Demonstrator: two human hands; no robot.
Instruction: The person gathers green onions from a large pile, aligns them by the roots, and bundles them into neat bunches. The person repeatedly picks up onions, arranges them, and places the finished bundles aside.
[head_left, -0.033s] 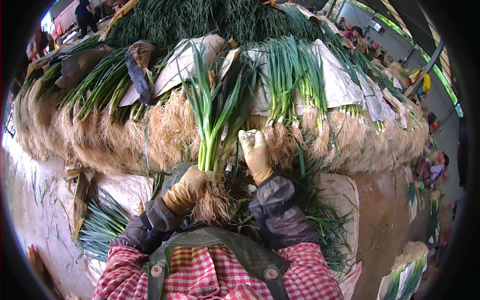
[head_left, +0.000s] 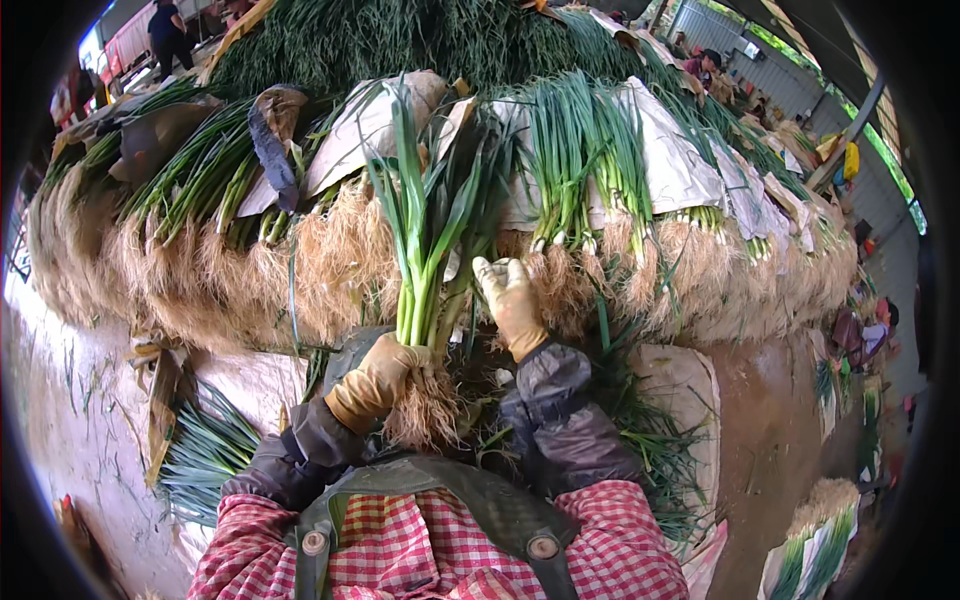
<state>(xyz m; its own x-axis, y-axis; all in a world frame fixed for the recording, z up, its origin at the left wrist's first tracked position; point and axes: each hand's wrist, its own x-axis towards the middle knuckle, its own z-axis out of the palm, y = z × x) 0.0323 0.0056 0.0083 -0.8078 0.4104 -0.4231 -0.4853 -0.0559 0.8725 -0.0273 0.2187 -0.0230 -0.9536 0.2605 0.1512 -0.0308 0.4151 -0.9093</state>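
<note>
My gloved left hand (head_left: 378,378) is closed round the stem bases of a bunch of green onions (head_left: 415,290). The bunch stands upright before me, its green leaves fanning upward and its tan roots (head_left: 425,410) hanging below my grip. Just right of the stems is my gloved right hand (head_left: 512,305), raised with its fingers curled by the bunch's outer leaves. Whatever those fingers hold, if anything, is too small to make out. Behind both hands, rooted green onions (head_left: 565,190) lie in rows on a large heap, their roots toward me.
Pale sheets (head_left: 680,160) lie among the heaped bunches. Loose green leaves (head_left: 655,450) are scattered to my right, and more cut leaves (head_left: 205,455) lie at my left. Another rooted bundle (head_left: 820,535) rests at lower right. A person (head_left: 168,40) stands at the far left.
My right hand's fingertips have shifted very slightly left, toward the stems. My left hand keeps its hold on the green onions.
</note>
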